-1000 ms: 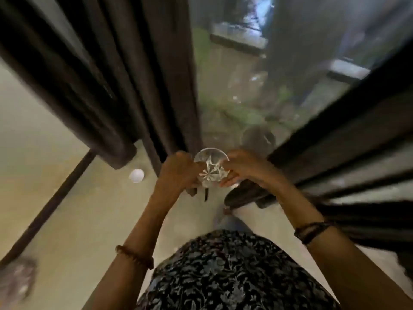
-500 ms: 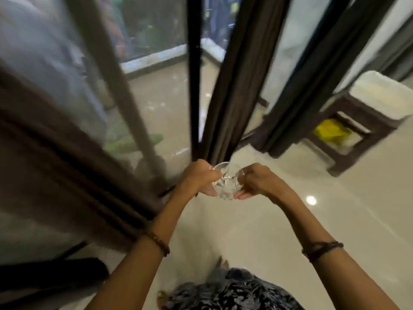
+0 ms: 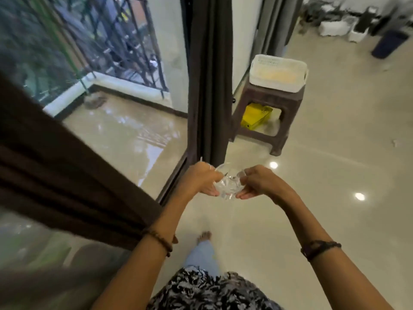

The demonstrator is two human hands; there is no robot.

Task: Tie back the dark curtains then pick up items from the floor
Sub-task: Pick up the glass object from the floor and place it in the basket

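Your left hand (image 3: 199, 180) curls round the left side of a clear cut-glass bowl-shaped object (image 3: 228, 185), fingertips beneath it; your right hand (image 3: 259, 182) pinches its right side, thumb over the rim, fingers under; both forearms reach forward at waist height, one bracelet on each wrist. At your left a dark brown pleated curtain (image 3: 67, 175) sweeps diagonally across the glass door, its lower edge brushing your left forearm; a second dark curtain (image 3: 210, 81) hangs straight down just beyond the glass piece, at the door frame. Right of it stands one brown plastic stool (image 3: 268, 113) carrying one white basket (image 3: 278, 73), a yellow bag (image 3: 256, 116) beneath; the glossy beige floor (image 3: 335, 175) lies ahead, with your one bare foot (image 3: 203, 236) below the hands.
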